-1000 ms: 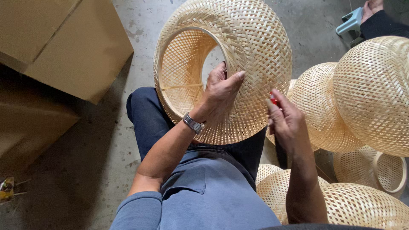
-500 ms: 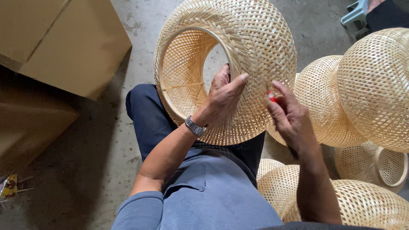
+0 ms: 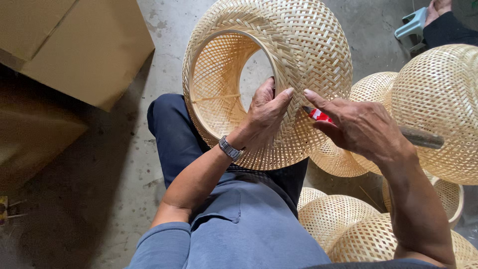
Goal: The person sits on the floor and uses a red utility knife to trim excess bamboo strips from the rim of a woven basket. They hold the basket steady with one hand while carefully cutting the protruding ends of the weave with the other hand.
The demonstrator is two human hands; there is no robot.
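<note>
I see a big woven bamboo shade (image 3: 298,60) in the upper middle of the frame, resting over my lap, with its round open ring facing the upper left. The weave looks whole and neat all the way round, so I think most of the making is done and only small fixing near the rim is left. My left hand (image 3: 264,117) lies flat on the shade's side beside the ring, with the thumb tucked over the rim and the fingers (image 3: 285,95) close together, pressing on the weave. There is a metal watch (image 3: 230,148) on that wrist, and the arm comes up from the lower middle of the frame. My right hand (image 3: 361,127) comes in from the lower right and bends at the wrist. It grips a tool with a red part (image 3: 318,115) near its tip and a dark handle (image 3: 423,138) that sticks out to the right. The pointing finger is stretched along the tool, and the tip is touching the shade. More woven shades (image 3: 438,99) sit on the right and lower right. A brown cardboard box (image 3: 84,45) is at the upper left on the gray floor (image 3: 124,164).
</note>
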